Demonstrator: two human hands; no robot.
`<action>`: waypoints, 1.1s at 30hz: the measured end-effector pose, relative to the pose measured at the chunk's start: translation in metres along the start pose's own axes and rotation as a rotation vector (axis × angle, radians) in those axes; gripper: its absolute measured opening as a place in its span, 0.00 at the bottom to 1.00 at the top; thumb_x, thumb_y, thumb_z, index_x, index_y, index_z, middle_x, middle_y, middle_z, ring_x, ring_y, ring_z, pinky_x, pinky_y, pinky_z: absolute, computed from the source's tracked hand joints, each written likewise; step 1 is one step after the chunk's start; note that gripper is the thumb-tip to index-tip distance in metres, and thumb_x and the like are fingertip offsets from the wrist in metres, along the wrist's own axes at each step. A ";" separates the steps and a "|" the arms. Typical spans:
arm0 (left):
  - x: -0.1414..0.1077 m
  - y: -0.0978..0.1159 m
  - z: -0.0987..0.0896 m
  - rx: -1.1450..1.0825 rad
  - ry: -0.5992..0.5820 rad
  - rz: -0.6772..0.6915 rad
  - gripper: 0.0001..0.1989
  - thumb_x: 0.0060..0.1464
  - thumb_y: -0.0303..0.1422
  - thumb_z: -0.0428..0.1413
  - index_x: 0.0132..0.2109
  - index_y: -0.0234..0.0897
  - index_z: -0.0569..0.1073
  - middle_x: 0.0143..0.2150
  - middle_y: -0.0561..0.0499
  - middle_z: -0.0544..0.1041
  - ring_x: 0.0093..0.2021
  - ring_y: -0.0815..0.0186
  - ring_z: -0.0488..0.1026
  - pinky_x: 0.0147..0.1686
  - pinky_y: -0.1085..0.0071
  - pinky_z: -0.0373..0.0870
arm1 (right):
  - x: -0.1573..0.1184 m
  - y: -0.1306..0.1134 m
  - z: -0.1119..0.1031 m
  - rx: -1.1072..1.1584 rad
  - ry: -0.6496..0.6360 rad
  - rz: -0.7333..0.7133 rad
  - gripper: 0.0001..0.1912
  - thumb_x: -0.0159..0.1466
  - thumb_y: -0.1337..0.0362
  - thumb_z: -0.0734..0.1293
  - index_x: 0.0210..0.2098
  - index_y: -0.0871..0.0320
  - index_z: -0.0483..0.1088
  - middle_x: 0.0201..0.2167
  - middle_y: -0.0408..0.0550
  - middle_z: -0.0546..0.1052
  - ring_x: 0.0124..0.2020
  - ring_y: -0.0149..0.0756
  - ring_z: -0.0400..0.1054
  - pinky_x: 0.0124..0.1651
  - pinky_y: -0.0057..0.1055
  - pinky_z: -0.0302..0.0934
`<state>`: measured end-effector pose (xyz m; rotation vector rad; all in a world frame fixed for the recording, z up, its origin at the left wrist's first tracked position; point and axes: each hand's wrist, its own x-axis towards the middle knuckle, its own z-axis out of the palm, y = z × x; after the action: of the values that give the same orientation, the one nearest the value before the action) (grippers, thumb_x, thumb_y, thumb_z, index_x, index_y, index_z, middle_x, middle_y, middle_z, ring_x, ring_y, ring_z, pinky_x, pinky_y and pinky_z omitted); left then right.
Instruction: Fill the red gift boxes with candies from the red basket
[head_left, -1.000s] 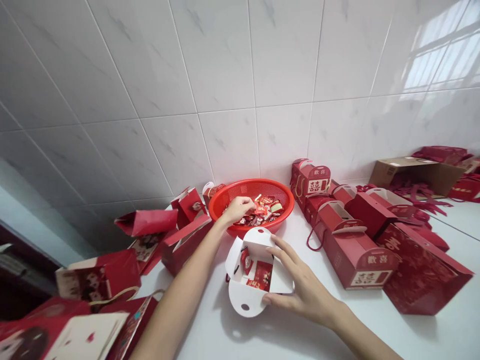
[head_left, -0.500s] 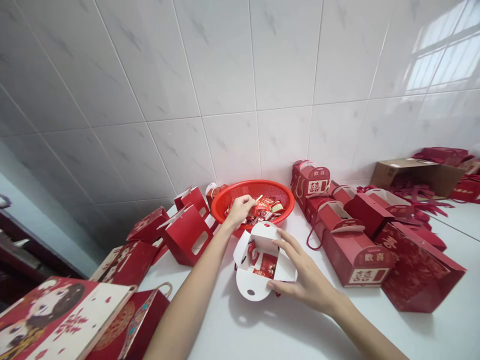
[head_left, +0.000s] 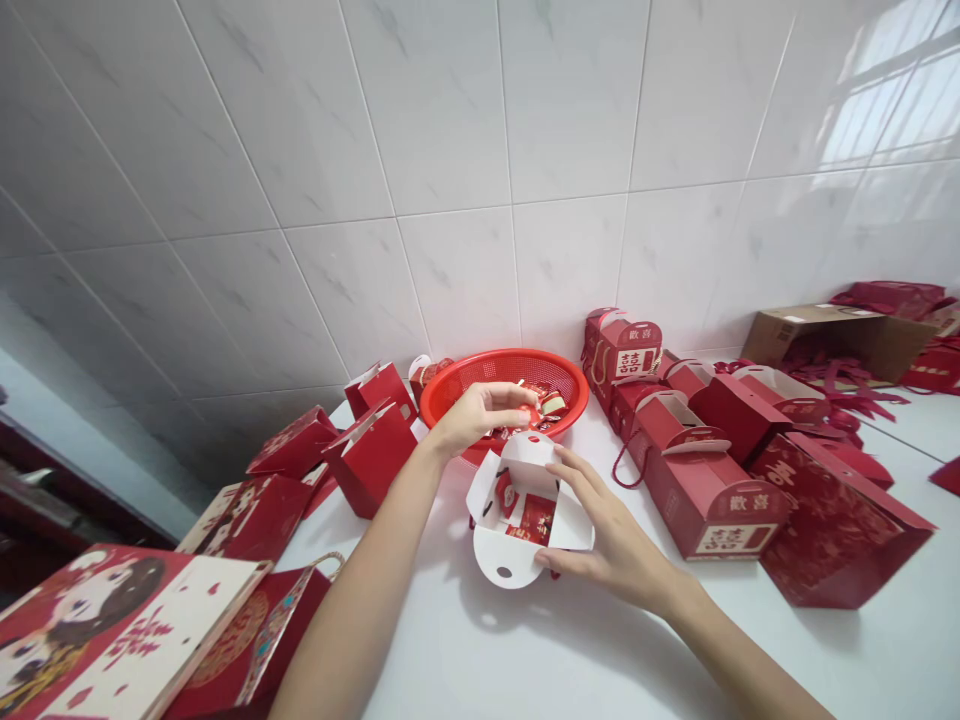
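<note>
An open gift box (head_left: 504, 570), white inside, stands on the table with its flaps spread. Red wrapped sweets (head_left: 534, 518) lie inside it. My right hand (head_left: 611, 535) grips the box's right side, thumb on the near flap and fingers at the far edge. Just beyond the box, my left hand (head_left: 484, 415) is over the near part of a red plastic basket (head_left: 454, 385). Its fingers pinch a small red wrapped sweet (head_left: 531, 413), partly covered by the fingertips. More wrapped sweets (head_left: 553, 403) lie in the basket.
Finished-looking red gift boxes (head_left: 716, 500) stand in rows on the right, beside a dark red bag (head_left: 840, 530). A cardboard box (head_left: 892, 350) with ribbons is farther back. Red bags (head_left: 371, 455) and a patterned box (head_left: 112, 640) line the left. A tiled wall (head_left: 457, 270) closes off the back.
My left hand has lifted from among the sweets and come slightly right and nearer the gift box, a red sweet in its fingers. My right hand keeps its hold on the box.
</note>
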<state>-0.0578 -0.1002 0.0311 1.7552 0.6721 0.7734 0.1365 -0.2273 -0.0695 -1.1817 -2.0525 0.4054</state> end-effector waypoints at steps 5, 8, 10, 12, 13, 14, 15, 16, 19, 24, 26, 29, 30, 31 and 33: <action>-0.025 0.029 0.005 0.365 -0.343 -0.011 0.16 0.51 0.31 0.63 0.48 0.38 0.80 0.46 0.46 0.82 0.48 0.59 0.77 0.48 0.66 0.72 | -0.001 0.000 -0.001 -0.008 0.027 -0.051 0.44 0.62 0.49 0.71 0.69 0.52 0.49 0.72 0.60 0.53 0.73 0.51 0.47 0.69 0.51 0.55; -0.035 0.035 0.007 0.579 -0.293 -0.010 0.17 0.52 0.31 0.61 0.50 0.39 0.79 0.50 0.47 0.80 0.50 0.58 0.75 0.48 0.66 0.71 | -0.001 0.001 -0.002 -0.015 0.031 -0.065 0.44 0.62 0.49 0.71 0.70 0.50 0.48 0.72 0.60 0.53 0.72 0.51 0.47 0.69 0.51 0.55; -0.040 0.035 0.007 0.721 -0.228 -0.009 0.17 0.53 0.33 0.59 0.50 0.39 0.79 0.49 0.47 0.79 0.49 0.58 0.75 0.48 0.66 0.70 | -0.002 0.001 -0.002 -0.022 0.032 -0.078 0.44 0.62 0.49 0.71 0.70 0.50 0.48 0.72 0.59 0.52 0.73 0.50 0.47 0.69 0.51 0.54; -0.043 0.034 0.006 0.851 -0.167 -0.020 0.16 0.54 0.34 0.58 0.50 0.38 0.78 0.47 0.47 0.77 0.48 0.57 0.74 0.49 0.64 0.69 | -0.002 0.002 -0.003 -0.025 0.033 -0.092 0.44 0.62 0.49 0.71 0.69 0.50 0.47 0.72 0.59 0.52 0.73 0.49 0.46 0.69 0.49 0.55; -0.045 0.033 0.006 0.902 -0.141 -0.035 0.16 0.54 0.35 0.58 0.50 0.38 0.78 0.47 0.47 0.76 0.49 0.57 0.73 0.50 0.63 0.68 | -0.002 0.002 -0.003 -0.026 0.032 -0.097 0.44 0.62 0.49 0.71 0.69 0.49 0.47 0.72 0.59 0.52 0.73 0.49 0.46 0.69 0.49 0.55; -0.047 0.032 0.005 0.943 -0.125 -0.057 0.16 0.54 0.36 0.58 0.50 0.38 0.77 0.46 0.46 0.76 0.49 0.56 0.73 0.49 0.63 0.68 | -0.002 0.002 -0.004 -0.027 0.031 -0.103 0.43 0.62 0.49 0.71 0.69 0.49 0.47 0.72 0.58 0.52 0.73 0.48 0.46 0.69 0.48 0.55; -0.048 0.032 0.004 0.974 -0.115 -0.083 0.16 0.54 0.35 0.57 0.50 0.37 0.77 0.46 0.46 0.75 0.49 0.56 0.72 0.49 0.63 0.68 | -0.002 0.002 -0.004 -0.029 0.029 -0.107 0.43 0.62 0.49 0.71 0.69 0.49 0.47 0.72 0.58 0.52 0.73 0.47 0.46 0.69 0.48 0.55; -0.049 0.031 0.004 0.993 -0.114 -0.108 0.16 0.54 0.35 0.57 0.49 0.37 0.76 0.46 0.46 0.75 0.49 0.56 0.72 0.49 0.63 0.67 | -0.002 0.002 -0.004 -0.033 0.029 -0.110 0.43 0.63 0.49 0.71 0.69 0.49 0.47 0.72 0.58 0.53 0.73 0.47 0.46 0.69 0.48 0.55; -0.051 0.026 0.003 1.001 -0.158 -0.162 0.13 0.55 0.31 0.54 0.47 0.38 0.76 0.47 0.47 0.77 0.48 0.57 0.72 0.47 0.66 0.67 | -0.002 0.002 -0.004 -0.046 0.036 -0.107 0.43 0.63 0.48 0.71 0.69 0.50 0.48 0.71 0.58 0.54 0.73 0.48 0.47 0.69 0.49 0.55; -0.051 0.013 0.001 0.941 -0.222 -0.180 0.15 0.54 0.27 0.51 0.46 0.41 0.78 0.47 0.50 0.80 0.46 0.58 0.74 0.44 0.68 0.67 | -0.002 0.004 -0.004 -0.058 0.039 -0.086 0.43 0.62 0.47 0.71 0.69 0.50 0.48 0.71 0.59 0.54 0.72 0.51 0.48 0.68 0.52 0.56; -0.052 0.011 0.000 0.908 -0.203 -0.156 0.15 0.52 0.27 0.52 0.43 0.41 0.79 0.44 0.50 0.80 0.43 0.58 0.74 0.41 0.69 0.67 | -0.001 0.004 -0.005 -0.062 0.037 -0.085 0.44 0.62 0.47 0.71 0.70 0.50 0.48 0.71 0.60 0.54 0.72 0.52 0.48 0.68 0.53 0.55; -0.053 0.013 -0.002 0.846 -0.193 -0.115 0.14 0.51 0.26 0.53 0.40 0.41 0.81 0.41 0.50 0.81 0.40 0.60 0.75 0.39 0.71 0.67 | -0.001 0.004 -0.008 -0.068 0.042 -0.099 0.44 0.63 0.49 0.71 0.70 0.49 0.47 0.72 0.59 0.53 0.73 0.52 0.47 0.69 0.53 0.54; -0.054 0.014 -0.003 0.821 -0.200 -0.102 0.13 0.51 0.25 0.54 0.40 0.40 0.81 0.41 0.50 0.81 0.40 0.60 0.75 0.38 0.71 0.67 | -0.001 0.004 -0.010 -0.068 0.044 -0.105 0.43 0.63 0.50 0.71 0.71 0.49 0.47 0.72 0.58 0.53 0.73 0.52 0.47 0.69 0.53 0.54; -0.055 0.015 -0.003 0.796 -0.206 -0.093 0.13 0.51 0.25 0.54 0.40 0.40 0.81 0.40 0.50 0.82 0.39 0.61 0.76 0.38 0.71 0.67 | -0.001 0.004 -0.011 -0.067 0.048 -0.111 0.43 0.64 0.51 0.70 0.71 0.49 0.47 0.72 0.58 0.52 0.73 0.51 0.47 0.69 0.53 0.54; -0.055 0.017 -0.002 0.762 -0.220 -0.091 0.13 0.51 0.25 0.55 0.40 0.40 0.82 0.40 0.51 0.82 0.39 0.61 0.76 0.38 0.72 0.66 | -0.001 0.004 -0.013 -0.064 0.054 -0.124 0.41 0.64 0.52 0.70 0.70 0.48 0.48 0.72 0.57 0.52 0.72 0.51 0.48 0.69 0.52 0.53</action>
<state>-0.0933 -0.1453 0.0382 2.4251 0.9627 0.2491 0.1482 -0.2273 -0.0636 -1.0832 -2.0923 0.2474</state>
